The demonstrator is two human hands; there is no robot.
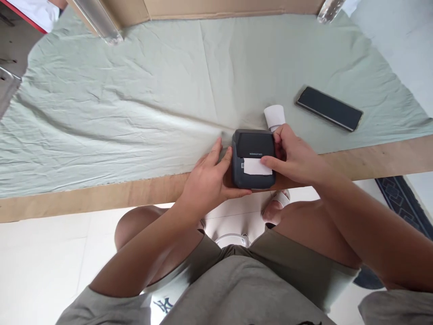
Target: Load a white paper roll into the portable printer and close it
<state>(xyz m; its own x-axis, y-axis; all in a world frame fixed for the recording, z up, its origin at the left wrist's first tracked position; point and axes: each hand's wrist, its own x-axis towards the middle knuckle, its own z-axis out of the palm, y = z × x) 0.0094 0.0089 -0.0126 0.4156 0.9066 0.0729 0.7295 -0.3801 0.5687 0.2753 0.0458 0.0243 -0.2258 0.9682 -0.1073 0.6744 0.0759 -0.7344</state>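
Light's bright and diffuse, source out of frame; floor point(43, 257) nearly blown out at lower left, glare on the metal post point(98, 19), soft shadows in the cloth point(152, 90) folds. Wide lens stretches the right forearm point(365, 221) edgeward. Lettering point(256, 154) on the black device point(255, 141) is soft.

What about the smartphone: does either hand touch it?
No, the left hand and right hand are at the portable printer, not the smartphone.
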